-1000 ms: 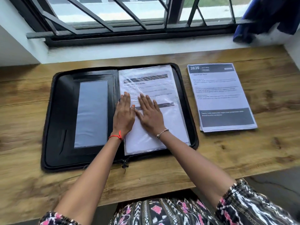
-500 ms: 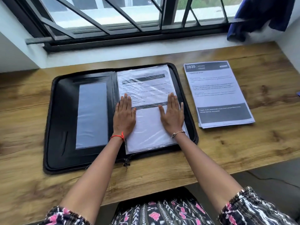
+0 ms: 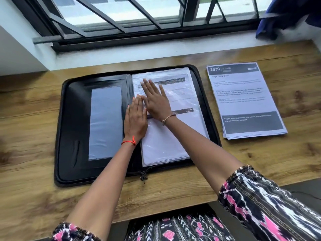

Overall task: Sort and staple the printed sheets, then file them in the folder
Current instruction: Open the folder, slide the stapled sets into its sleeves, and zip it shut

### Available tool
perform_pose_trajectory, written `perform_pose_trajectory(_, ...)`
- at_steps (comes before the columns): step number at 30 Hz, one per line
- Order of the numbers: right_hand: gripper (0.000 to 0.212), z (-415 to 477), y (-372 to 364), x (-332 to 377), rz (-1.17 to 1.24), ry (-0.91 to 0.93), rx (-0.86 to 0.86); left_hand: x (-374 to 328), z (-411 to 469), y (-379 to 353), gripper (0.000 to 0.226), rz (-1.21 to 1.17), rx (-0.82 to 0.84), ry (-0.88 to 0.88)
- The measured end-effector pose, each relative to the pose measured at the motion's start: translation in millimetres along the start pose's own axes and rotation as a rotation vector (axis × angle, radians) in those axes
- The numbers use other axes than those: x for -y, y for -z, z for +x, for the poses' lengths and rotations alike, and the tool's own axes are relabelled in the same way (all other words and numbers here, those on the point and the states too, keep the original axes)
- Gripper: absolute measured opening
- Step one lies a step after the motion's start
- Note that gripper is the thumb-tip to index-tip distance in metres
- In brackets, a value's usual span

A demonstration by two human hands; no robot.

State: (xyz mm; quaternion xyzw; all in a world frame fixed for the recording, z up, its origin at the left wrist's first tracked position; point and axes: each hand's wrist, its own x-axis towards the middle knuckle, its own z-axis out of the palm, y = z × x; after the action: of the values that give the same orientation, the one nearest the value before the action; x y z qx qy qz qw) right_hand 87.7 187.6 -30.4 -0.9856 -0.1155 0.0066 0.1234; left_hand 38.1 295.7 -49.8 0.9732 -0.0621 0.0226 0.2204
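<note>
In the folder, sleeved sheet half-hidden under flat hands, print blurred

Wood-grain desk, matt, brown, knotted. Black folder, leather-like, faintly sheened, zip-edged. Clear plastic sleeve, glossy and crinkled, over white paper. Matt printed sheets near the desk's right edge, grey-banded. Dark painted metal window bars. Blue cloth, soft, at the far right corner.

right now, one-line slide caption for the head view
Both hands, left hand and right hand, pressed flat on sleeved sheets in open folder; printed stack waits beside.
</note>
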Motion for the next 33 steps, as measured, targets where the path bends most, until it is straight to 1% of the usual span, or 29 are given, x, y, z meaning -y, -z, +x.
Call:
perform_pose_trajectory(3, 0.052, 13.5, -7.3, -4.8, -0.006, -0.041, 0.103, 2.8, 1.2, -4.6, 0.067, 0.077, 0.026, 0.011)
perform_pose_trajectory(6, 0.053, 12.7, -8.5, -18.6, 0.007, -0.07, 0.117, 1.0, 0.9, -5.2, 0.07, 0.1, 0.037, 0.011)
perform_pose_trajectory(13, 0.058, -2.8, 2.9, -58.4, 0.085, -0.247, 0.051, 2.5, 0.2, -6.0, 0.069, 0.101, 0.042, 0.003)
perform_pose_trajectory(17, 0.062, -19.2, 7.5, -82.3, 0.126, -0.356, -0.02, 1.9, -0.5, -6.3, 0.069, 0.106, 0.044, -0.001)
perform_pose_trajectory(19, 0.064, -29.1, 9.2, -88.1, 0.114, -0.39, -0.049, 2.4, -0.6, -6.4, 0.065, 0.109, 0.04, 0.0)
perform_pose_trajectory(25, 0.061, -61.0, 6.7, -92.7, 0.092, -0.434, -0.104, 3.1, -0.4, -8.4, 0.053, 0.107, 0.029, -0.005)
perform_pose_trajectory(28, 0.059, -77.5, 2.4, -91.4, 0.037, -0.43, -0.138, 2.7, -0.1, -8.0, 0.052, 0.097, 0.017, -0.004)
perform_pose_trajectory(30, 0.057, -87.9, 1.2, -90.5, 0.04, -0.426, -0.168, 2.5, -0.7, -7.5, 0.051, 0.078, 0.012, -0.006)
perform_pose_trajectory(33, 0.049, -99.8, 0.5, -89.6, 0.008, -0.44, -0.245, 1.5, -1.5, -4.9, 0.05, 0.014, -0.01, -0.003)
